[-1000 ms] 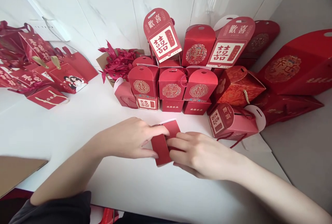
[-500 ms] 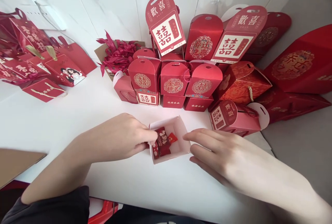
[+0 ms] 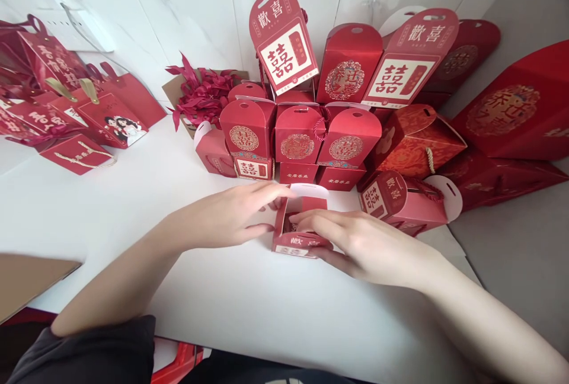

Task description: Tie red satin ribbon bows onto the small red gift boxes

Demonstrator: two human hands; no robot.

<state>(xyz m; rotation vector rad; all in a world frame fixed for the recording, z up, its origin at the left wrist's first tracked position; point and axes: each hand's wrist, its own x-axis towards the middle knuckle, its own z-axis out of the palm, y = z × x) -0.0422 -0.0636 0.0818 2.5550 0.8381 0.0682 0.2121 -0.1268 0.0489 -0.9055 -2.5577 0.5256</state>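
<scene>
A small red gift box (image 3: 293,243) stands on the white table, its front panel low and its pale back flap (image 3: 309,189) raised. At its left side is my left hand (image 3: 235,213), with the fingertips at the back corner and the thumb at the front corner, bracketing the side panel. My right hand (image 3: 355,242) reaches over the box from the right. Its fingers lie across the opening while the thumb side grips the front right. Inside, only a sliver of dark red wrapped sweets shows; my right fingers hide the rest.
Stacked red gift boxes (image 3: 299,141) rise behind, against the tiled wall. A small box lying tilted (image 3: 402,203) is close to my right hand. Dark red ribbons (image 3: 207,96) fill a cardboard box. Red gift bags (image 3: 111,120) stand at left, and a cardboard sheet (image 3: 35,280) lies nearer.
The gift box has turned; its printed front and raised back flap now show, and the sweets are mostly covered. My left hand has shifted right and up, and my right hand has moved left over the opening.
</scene>
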